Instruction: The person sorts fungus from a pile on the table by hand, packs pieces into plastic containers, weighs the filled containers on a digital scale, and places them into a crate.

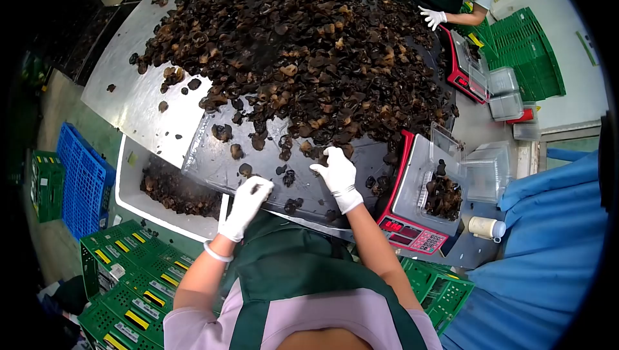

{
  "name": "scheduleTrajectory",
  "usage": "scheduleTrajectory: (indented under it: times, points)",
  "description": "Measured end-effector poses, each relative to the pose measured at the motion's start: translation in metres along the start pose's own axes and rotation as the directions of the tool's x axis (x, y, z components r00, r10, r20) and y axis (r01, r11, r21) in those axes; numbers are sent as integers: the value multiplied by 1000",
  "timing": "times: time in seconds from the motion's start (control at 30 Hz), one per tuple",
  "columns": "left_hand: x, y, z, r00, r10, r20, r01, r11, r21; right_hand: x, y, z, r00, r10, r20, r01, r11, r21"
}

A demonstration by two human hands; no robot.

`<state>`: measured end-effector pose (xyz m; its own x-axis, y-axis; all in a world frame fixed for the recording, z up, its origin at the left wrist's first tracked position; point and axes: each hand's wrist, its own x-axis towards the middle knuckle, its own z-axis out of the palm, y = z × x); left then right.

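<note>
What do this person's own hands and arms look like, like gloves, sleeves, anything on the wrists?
The left hand and right hand wear plain-looking white gloves. A thin white band circles the left forearm just beyond the glove. The sleeves are short and pale lilac, leaving both forearms bare.

1 dk pile (290,47), 2 red scales (412,236), 1 btl (482,227).

Bare forearms (376,247) reach forward; left hand (244,207) angles inward, fingers bent; right hand (338,176) sits farther forward (both white-gloved), thumb spread from curved fingers.
</note>
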<state>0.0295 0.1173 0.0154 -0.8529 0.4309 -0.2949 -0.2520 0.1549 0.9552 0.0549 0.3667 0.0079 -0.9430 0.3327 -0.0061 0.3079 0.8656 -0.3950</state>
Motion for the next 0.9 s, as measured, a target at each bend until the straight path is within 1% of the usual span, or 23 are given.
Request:
scheduleTrajectory:
  times: [0.03,0.07,0.1,0.13,0.17,0.2,0.23,0.27,0.33,0.43,0.47,0.5,0.53,0.57,0.63,0.67,0.7,0.73,0.77,0.8,0.83,0.87,0.9]
  points:
    - [0,4,9,992,129,8,-127,964,234,-2,5,3,1000,-3,1,3,1000,-2]
    - [1,1,17,969,242,42,-244,933,264,-6,11,3,1000,11,-11,-10,993,120]
    - [2,-5,18,918,353,183,-397,826,401,-10,16,0,999,29,-18,-24,971,239]
    - [1,-5,22,902,367,227,-432,780,453,-15,23,-7,997,79,4,-75,929,362]
    - [-1,-4,26,885,377,273,-465,730,500,-21,29,-13,994,104,-46,-62,837,543]
    - [-1,-12,28,866,401,299,-500,670,549,-28,44,-16,991,131,-41,-80,796,601]
    - [-1,-12,30,867,399,299,-498,674,545,-35,54,-21,987,159,-37,-96,749,655]
    - [-1,-12,33,864,386,323,-502,616,608,-43,61,-22,986,164,-36,-101,753,651]
    - [0,-10,37,846,385,370,-531,533,659,-57,63,-35,997,7,-78,32,877,480]
    - [4,-13,38,833,397,386,-553,571,607,-70,37,-41,999,37,39,-46,968,248]
    - [5,-14,37,831,396,391,-556,567,608,-75,44,-26,998,-28,48,19,982,189]
    - [6,-14,37,874,357,331,-485,687,541,-75,40,-20,999,-10,36,5,989,150]
    - [8,-14,37,911,308,274,-405,790,460,-76,43,-15,999,-34,-11,36,983,183]
    - [9,-14,34,911,310,271,-406,786,466,-74,48,-8,997,-60,-58,71,974,214]
    - [13,-12,31,969,99,225,-161,947,277,-67,43,-11,990,141,28,-136,849,511]
    - [14,-11,30,980,27,195,-75,968,238,-65,42,-13,927,309,213,-369,640,674]
    - [15,-12,30,980,30,195,-78,968,240,-59,29,-23,934,311,174,-344,659,669]
    - [16,-16,29,978,-55,202,59,998,-11,-54,3,-38,973,184,138,-227,673,704]
    - [16,-18,28,963,-136,231,195,946,-258,-50,-27,-54,994,56,96,-109,670,734]
    - [15,-9,24,948,-164,271,256,900,-352,-47,-56,-73,989,-79,125,-49,623,780]
    - [13,-3,22,947,-162,276,256,902,-347,-44,-74,-83,967,-213,140,5,567,824]
    - [12,4,18,947,-171,272,266,893,-364,-38,-75,-77,971,-111,214,-155,392,907]
    - [10,10,16,947,-181,265,276,880,-385,-33,-68,-71,978,-18,208,-177,456,872]
